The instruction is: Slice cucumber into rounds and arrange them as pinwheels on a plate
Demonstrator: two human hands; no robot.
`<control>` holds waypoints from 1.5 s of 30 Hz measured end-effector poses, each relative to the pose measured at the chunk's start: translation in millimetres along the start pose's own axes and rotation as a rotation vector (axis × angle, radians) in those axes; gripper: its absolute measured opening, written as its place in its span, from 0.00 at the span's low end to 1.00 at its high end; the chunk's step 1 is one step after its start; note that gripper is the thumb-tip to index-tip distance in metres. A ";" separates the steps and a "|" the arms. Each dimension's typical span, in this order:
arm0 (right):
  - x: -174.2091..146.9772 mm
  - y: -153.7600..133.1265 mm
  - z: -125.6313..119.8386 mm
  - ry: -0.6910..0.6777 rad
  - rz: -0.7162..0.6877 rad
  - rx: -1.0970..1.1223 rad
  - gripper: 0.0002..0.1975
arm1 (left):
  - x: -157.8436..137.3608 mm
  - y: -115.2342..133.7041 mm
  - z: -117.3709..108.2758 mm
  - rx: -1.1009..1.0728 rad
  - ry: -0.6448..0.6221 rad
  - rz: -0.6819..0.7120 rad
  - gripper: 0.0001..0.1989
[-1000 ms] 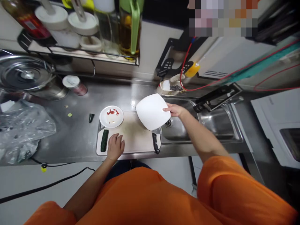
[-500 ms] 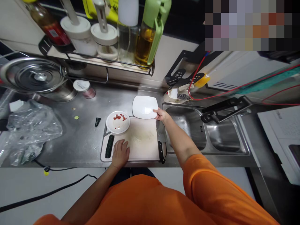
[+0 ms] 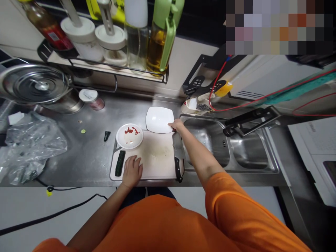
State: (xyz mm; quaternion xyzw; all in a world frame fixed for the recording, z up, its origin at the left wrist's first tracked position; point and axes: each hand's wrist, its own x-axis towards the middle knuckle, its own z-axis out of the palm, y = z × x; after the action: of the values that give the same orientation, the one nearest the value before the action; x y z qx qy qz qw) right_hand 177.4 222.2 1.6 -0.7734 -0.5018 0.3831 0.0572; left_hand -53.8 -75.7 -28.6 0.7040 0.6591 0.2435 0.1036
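Observation:
My right hand (image 3: 177,125) grips the right edge of a white square plate (image 3: 159,119), thumb on top. The plate is at the far edge of the white cutting board (image 3: 157,161). On the board's near left part rests my left hand (image 3: 132,171), its fingers loosely spread and holding nothing. Just left of it lies a piece of dark green cucumber (image 3: 120,163). A round white plate (image 3: 130,141) with small red pieces sits over the board's far left corner. Along the board's right side lies a knife (image 3: 179,168) with a black handle, its blade partly beneath my right forearm.
A double steel sink (image 3: 207,140) lies to the right. On the counter's left are a cucumber end (image 3: 106,136), a thin green slice (image 3: 83,131), a clear plastic bag (image 3: 36,136), a lidded pot (image 3: 39,84) and a small tub (image 3: 91,99). A bottle rack (image 3: 105,66) hangs above.
The whole view has shifted slightly. My right thumb lies a little further over the plate's edge. The plate, the board and my left hand stay essentially where they were.

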 end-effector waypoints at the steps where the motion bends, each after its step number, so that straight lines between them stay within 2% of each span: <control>1: 0.1 -1.4 -2.2 0.002 -0.008 -0.046 0.15 | 0.3 0.4 -0.3 0.003 -0.001 -0.001 0.17; 5: -3.1 -8.1 -12.4 0.012 -0.035 -0.149 0.19 | 2.7 2.0 -3.7 -0.019 -0.010 -0.022 0.16; 8: -24.7 -2.3 -21.9 0.089 -0.095 -0.211 0.22 | 4.6 2.2 -11.9 -0.051 0.013 -0.072 0.15; 11: -77.1 23.8 -26.3 0.139 -0.148 -0.316 0.20 | 5.6 0.9 -25.8 0.004 0.116 -0.219 0.16; 13: -123.3 50.4 -21.4 0.083 -0.152 -0.420 0.23 | 6.5 -0.1 -35.5 0.089 0.198 -0.369 0.17; 14: -146.0 64.6 -16.4 0.010 -0.144 -0.468 0.25 | 7.3 -0.5 -39.5 0.132 0.221 -0.440 0.17; 16: -183.9 90.6 -3.3 -0.093 -0.130 -0.532 0.25 | 10.0 -0.9 -44.9 0.200 0.224 -0.557 0.21; 18: -206.8 109.5 9.9 -0.104 -0.148 -0.553 0.24 | 13.7 -1.7 -46.6 0.243 0.196 -0.644 0.24; 21: -215.3 125.1 20.8 -0.065 -0.172 -0.491 0.20 | 18.3 -7.0 -46.9 0.276 0.149 -0.734 0.23; 24: -211.5 136.2 16.6 0.023 -0.189 -0.378 0.18 | 19.2 -17.9 -50.7 0.289 0.118 -0.774 0.21; 27: -211.7 148.2 1.1 0.139 -0.185 -0.262 0.19 | 18.4 -23.6 -56.6 0.250 0.089 -0.725 0.20; 30: -218.9 154.0 -14.7 0.147 -0.213 -0.211 0.19 | 19.7 -7.9 -53.8 0.110 0.014 -0.541 0.20; 33: -229.0 148.4 -20.1 0.046 -0.284 -0.184 0.18 | 24.9 28.2 -36.3 -0.150 -0.116 -0.301 0.20; 37: -237.9 132.8 -11.9 -0.121 -0.399 -0.156 0.14 | 32.9 70.8 -5.1 -0.278 -0.212 -0.129 0.20; 41: -236.4 123.3 -4.1 -0.227 -0.421 -0.215 0.13 | 35.6 80.0 10.6 -0.256 -0.249 -0.060 0.19; 45: -232.0 120.9 -4.3 -0.284 -0.424 -0.299 0.13 | 36.5 75.9 9.7 -0.177 -0.240 -0.040 0.18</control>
State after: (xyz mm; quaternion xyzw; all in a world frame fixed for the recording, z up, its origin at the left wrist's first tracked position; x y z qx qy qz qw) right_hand 221.7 -26.0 71.6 -0.5898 -0.7060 0.3889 -0.0494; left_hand 17.8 -46.6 6.0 0.7029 0.6318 0.2126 0.2483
